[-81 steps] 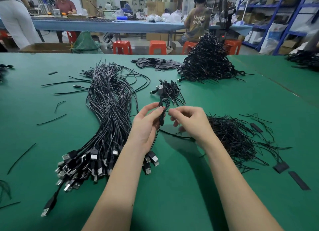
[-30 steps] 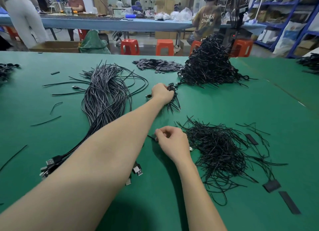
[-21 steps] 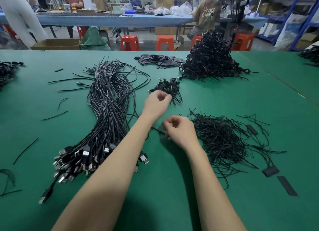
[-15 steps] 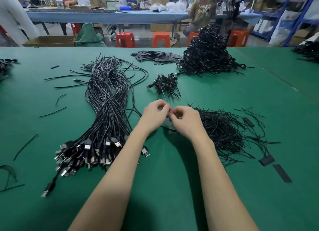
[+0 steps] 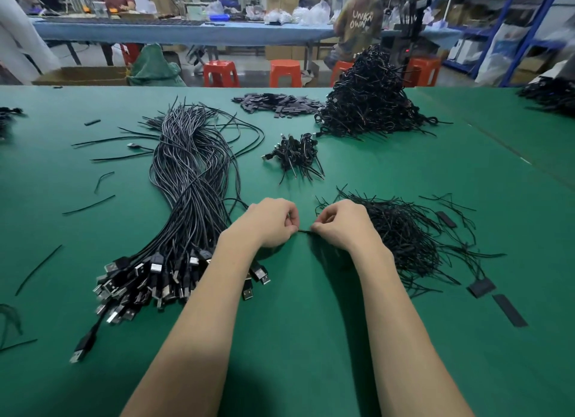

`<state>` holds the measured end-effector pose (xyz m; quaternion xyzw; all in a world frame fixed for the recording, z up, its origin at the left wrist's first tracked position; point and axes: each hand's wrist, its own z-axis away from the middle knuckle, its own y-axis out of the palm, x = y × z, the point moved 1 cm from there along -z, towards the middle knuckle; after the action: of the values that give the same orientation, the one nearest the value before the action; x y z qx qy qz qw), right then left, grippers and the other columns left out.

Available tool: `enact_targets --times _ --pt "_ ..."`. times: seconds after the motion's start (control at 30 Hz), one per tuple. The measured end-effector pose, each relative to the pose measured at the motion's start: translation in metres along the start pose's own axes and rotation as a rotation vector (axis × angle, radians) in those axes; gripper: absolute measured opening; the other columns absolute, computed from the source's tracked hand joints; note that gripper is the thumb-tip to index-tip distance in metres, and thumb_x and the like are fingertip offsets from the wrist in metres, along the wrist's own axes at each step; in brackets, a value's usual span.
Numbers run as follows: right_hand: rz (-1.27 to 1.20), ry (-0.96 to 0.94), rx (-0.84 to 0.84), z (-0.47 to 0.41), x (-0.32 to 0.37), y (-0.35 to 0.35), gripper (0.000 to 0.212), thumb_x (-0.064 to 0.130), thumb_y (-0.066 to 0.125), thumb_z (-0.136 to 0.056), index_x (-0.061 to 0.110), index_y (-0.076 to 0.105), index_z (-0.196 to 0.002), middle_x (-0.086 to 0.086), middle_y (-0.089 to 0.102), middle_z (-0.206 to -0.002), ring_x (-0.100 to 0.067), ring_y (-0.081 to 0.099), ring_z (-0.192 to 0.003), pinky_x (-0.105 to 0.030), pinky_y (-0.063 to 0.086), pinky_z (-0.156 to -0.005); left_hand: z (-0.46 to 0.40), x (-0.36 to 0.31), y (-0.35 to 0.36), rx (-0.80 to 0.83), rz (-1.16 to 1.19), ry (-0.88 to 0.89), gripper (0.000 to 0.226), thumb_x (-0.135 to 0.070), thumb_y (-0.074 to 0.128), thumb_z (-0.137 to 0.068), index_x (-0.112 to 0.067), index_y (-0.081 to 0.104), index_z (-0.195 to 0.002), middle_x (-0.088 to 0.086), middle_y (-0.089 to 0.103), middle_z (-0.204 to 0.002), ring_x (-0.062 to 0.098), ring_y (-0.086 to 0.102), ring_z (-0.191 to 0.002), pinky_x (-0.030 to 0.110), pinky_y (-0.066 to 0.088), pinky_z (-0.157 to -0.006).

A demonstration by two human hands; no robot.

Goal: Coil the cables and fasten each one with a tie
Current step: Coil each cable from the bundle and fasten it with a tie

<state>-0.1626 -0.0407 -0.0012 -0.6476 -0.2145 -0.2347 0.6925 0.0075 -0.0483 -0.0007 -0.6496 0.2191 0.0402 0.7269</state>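
Left hand [image 5: 270, 222] and right hand [image 5: 343, 222] each pinch an end of one black tie [image 5: 304, 231] low over the green desk [image 5: 311, 339], between the cables [image 5: 193, 183] and the tie pile [image 5: 401, 233]. A shirt [image 5: 361, 21] behind reads "UNKN OWN".

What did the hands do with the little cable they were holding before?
The left hand carried the coiled cable forward to the small pile, let it go, then came back. Both hands now pinch one tie, the right hand beside the tie heap. The long cable bundle stayed.
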Motion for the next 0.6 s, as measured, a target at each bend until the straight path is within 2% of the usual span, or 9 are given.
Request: enact_targets --times 0.1,0.2,0.27,0.33,0.43,0.5,0.57,0.6 --pt "0.068 0.051 -0.062 0.001 0.000 0.000 0.006 0.026 0.067 -0.087 0.025 0.073 -0.086 -0.006 0.071 -0.099 -0.027 0.066 -0.093 -0.030 0.053 -0.077 0.000 -0.001 -0.001 0.036 -0.069 0.015 0.009 -0.019 0.048 -0.093 -0.027 0.052 -0.091 -0.005 0.062 -0.095 0.022 0.057 -0.092 0.038 0.047 -0.086" --pt "0.102 0.063 -0.125 0.002 0.001 0.000 0.020 0.027 0.058 -0.092 0.014 0.074 -0.095 -0.012 0.070 -0.101 -0.032 0.062 -0.093 -0.031 0.049 -0.076 0.000 0.002 -0.004 0.057 -0.027 -0.039 0.002 -0.022 0.045 -0.093 -0.021 0.046 -0.095 0.000 0.059 -0.094 0.023 0.055 -0.087 0.037 0.044 -0.076" --pt "0.093 0.059 -0.133 0.001 0.003 0.002 0.028 0.029 0.053 -0.096 0.010 0.073 -0.100 -0.015 0.070 -0.105 -0.034 0.061 -0.099 -0.034 0.049 -0.080 0.001 0.002 -0.003 0.077 0.035 -0.089 0.013 -0.033 0.050 -0.095 -0.020 0.044 -0.094 -0.002 0.056 -0.089 0.019 0.052 -0.081 0.035 0.039 -0.071" --pt "0.054 0.048 -0.118 0.001 0.003 0.002 0.036 0.036 0.048 -0.101 0.009 0.072 -0.100 -0.016 0.069 -0.105 -0.035 0.062 -0.103 -0.036 0.049 -0.083 0.000 -0.002 -0.003 0.021 0.052 -0.087 0.023 -0.041 0.052 -0.097 -0.020 0.049 -0.091 -0.004 0.056 -0.086 0.021 0.052 -0.082 0.032 0.036 -0.071" --pt "-0.138 0.048 -0.099 -0.001 0.004 -0.001 0.045 0.048 0.038 -0.104 0.017 0.064 -0.085 -0.011 0.068 -0.099 -0.033 0.060 -0.101 -0.036 0.044 -0.080 -0.002 -0.006 -0.009 -0.146 0.127 -0.074 0.032 -0.037 0.046 -0.103 -0.015 0.053 -0.081 0.002 0.057 -0.075 0.025 0.051 -0.076 0.032 0.035 -0.067" --pt "-0.305 0.066 -0.093 -0.003 0.004 -0.003 0.047 0.055 0.035 -0.104 0.019 0.064 -0.096 -0.007 0.069 -0.107 -0.029 0.059 -0.108 -0.035 0.041 -0.084 -0.002 -0.006 -0.014 -0.208 0.432 -0.113 0.034 -0.029 0.042 -0.102 -0.015 0.048 -0.072 0.002 0.048 -0.062 0.023 0.044 -0.061 0.032 0.034 -0.059" --pt "-0.362 0.057 -0.103 -0.004 0.006 -0.003 0.052 0.058 0.034 -0.103 0.017 0.065 -0.110 -0.005 0.071 -0.115 -0.026 0.059 -0.112 -0.034 0.041 -0.088 0.000 -0.011 -0.017 -0.208 0.928 -0.163 0.027 -0.019 0.039 -0.100 -0.014 0.050 -0.076 -0.002 0.043 -0.055 0.019 0.039 -0.051 0.026 0.035 -0.053" --pt "-0.353 0.023 -0.113 -0.004 0.008 -0.002 0.053 0.058 0.035 -0.104 0.015 0.067 -0.108 -0.005 0.072 -0.112 -0.025 0.061 -0.109 -0.034 0.042 -0.087 0.001 -0.015 -0.018 -0.185 1.136 -0.171 0.023 -0.015 0.039 -0.100 -0.013 0.052 -0.081 -0.002 0.044 -0.053 0.018 0.040 -0.048 0.024 0.038 -0.051"
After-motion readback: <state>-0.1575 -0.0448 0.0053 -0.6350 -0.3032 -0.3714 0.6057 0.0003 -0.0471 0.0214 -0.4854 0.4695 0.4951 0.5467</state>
